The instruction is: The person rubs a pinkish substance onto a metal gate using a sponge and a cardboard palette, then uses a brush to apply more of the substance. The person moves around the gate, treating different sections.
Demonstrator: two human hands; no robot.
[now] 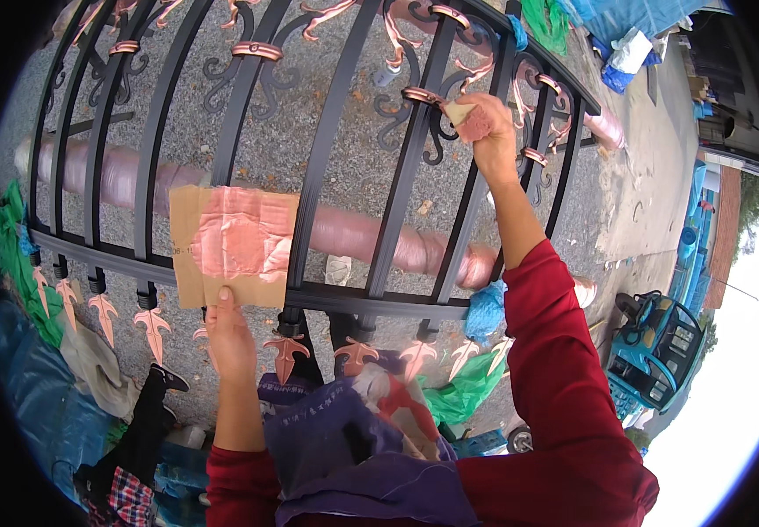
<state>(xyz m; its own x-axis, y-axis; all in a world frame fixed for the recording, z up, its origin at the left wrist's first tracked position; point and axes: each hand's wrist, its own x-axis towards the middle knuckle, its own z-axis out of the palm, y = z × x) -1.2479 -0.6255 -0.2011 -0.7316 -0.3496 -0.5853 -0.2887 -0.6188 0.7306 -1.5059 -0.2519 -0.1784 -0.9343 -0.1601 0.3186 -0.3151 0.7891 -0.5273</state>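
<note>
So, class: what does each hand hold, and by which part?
Left hand pinches the paint-smeared cardboard at its bottom edge; right hand grips a small sponge by its rear.

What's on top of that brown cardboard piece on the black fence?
Copper-pink paint smears cover the brown cardboard piece, and the left hand presses its lower edge. The black fence bars beneath it are hidden.

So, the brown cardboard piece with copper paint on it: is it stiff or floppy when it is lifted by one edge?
The cardboard piece probably stays fairly stiff: the left hand holds only its lower edge, yet it lies flat against the black gate. It looks thin, so likely light. The painted middle looks wrinkled, perhaps softer there.
</note>
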